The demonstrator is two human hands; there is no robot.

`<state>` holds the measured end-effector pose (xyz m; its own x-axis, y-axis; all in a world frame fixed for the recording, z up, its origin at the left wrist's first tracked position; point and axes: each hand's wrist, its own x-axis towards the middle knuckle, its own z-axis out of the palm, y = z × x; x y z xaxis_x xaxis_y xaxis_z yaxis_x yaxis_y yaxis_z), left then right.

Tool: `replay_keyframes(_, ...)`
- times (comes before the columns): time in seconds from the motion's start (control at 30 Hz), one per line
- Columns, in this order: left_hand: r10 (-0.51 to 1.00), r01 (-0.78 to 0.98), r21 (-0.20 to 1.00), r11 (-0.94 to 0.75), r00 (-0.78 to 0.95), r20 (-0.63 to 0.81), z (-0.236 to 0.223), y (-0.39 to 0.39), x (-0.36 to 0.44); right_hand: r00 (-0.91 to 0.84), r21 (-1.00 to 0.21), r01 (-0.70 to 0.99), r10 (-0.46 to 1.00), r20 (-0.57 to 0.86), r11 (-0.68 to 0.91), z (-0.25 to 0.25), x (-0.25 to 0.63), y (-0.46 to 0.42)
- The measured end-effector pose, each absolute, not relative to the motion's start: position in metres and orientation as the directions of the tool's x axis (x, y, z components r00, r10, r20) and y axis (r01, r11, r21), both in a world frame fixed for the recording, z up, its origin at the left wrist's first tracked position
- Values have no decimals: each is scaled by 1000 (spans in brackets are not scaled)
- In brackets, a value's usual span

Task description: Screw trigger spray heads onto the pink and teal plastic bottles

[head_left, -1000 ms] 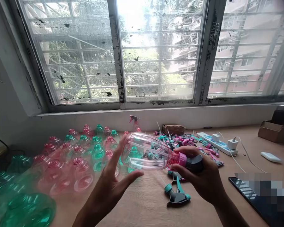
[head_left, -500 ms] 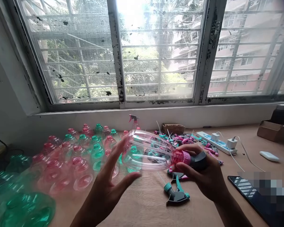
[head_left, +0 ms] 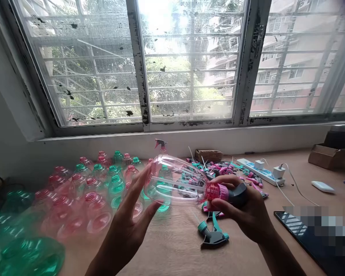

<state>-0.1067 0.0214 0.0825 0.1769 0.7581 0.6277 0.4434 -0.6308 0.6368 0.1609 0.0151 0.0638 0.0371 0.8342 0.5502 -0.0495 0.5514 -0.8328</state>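
A clear pink spray bottle (head_left: 175, 184) lies on its side in the air, its base to the left and its neck to the right. My left hand (head_left: 130, 220) cups the base, with the fingers behind it and the thumb at its lower edge. At the neck, my right hand (head_left: 245, 212) grips the pink collar (head_left: 223, 192) and the dark grey spray head (head_left: 238, 194); its trigger is hidden by the hand. A thin tube shows inside the bottle. Below on the table lies a teal and grey spray head (head_left: 214, 235).
Several open pink bottles (head_left: 97, 211) and green bottles (head_left: 31, 255) stand at the left. Behind my hands is a pile of loose spray heads (head_left: 224, 168). A power strip (head_left: 260, 171), a white case (head_left: 322, 187), a phone (head_left: 299, 230) and a cardboard box (head_left: 327, 155) are on the right.
My left thumb has come in against the bottle's base, closing the gap that was there. The bottle has barely moved, and my right hand keeps its grip at the neck.
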Motion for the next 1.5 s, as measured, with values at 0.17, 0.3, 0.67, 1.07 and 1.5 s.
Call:
replay_keyframes(0.17, 794, 294, 743, -602, 123, 595, 87, 18, -104, 23, -676, 214, 689, 725, 705, 63, 163, 18)
replay_keyframes(0.3, 749, 312, 694, -649, 103, 655, 92, 21, -101, 28, -701, 191, 710, 704, 687, 65, 160, 17)
replay_keyframes(0.67, 778, 350, 704, -618, 143, 612, 84, 18, -105, 64, -749, 94, 746, 662, 656, 66, 161, 17)
replay_keyframes(1.07, 684, 432, 560, -707, 217, 696, 87, 23, -102, 75, -797, -16, 796, 601, 603, 68, 159, 17)
replay_keyframes(1.5, 668, 318, 618, -719, 71, 741, 89, 28, -95, 115, -781, 29, 774, 622, 624, 67, 162, 20)
